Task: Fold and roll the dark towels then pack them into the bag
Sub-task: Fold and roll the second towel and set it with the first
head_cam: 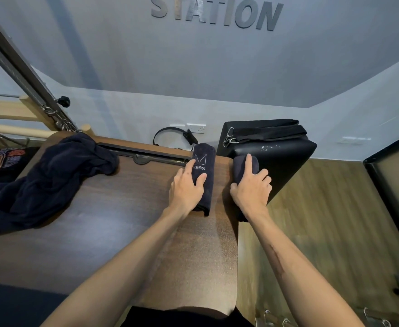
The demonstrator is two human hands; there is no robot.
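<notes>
A rolled towel (pixel 203 171) on the table (pixel 123 208) is grasped by the left grip (pixel 186 187); at three o'clock, a second roll (pixel 243 168) against the bag (pixel 276 147) is clasped by the right grip (pixel 252 187). Loose towels (pixel 52 175) are heaped at nine o'clock.

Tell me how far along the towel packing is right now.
Two rolled towels look done: the left hand holds the logo roll on the table; the right hand holds the plain roll against the black bag. None visibly packed. The loose towel pile remains unfolded.
</notes>
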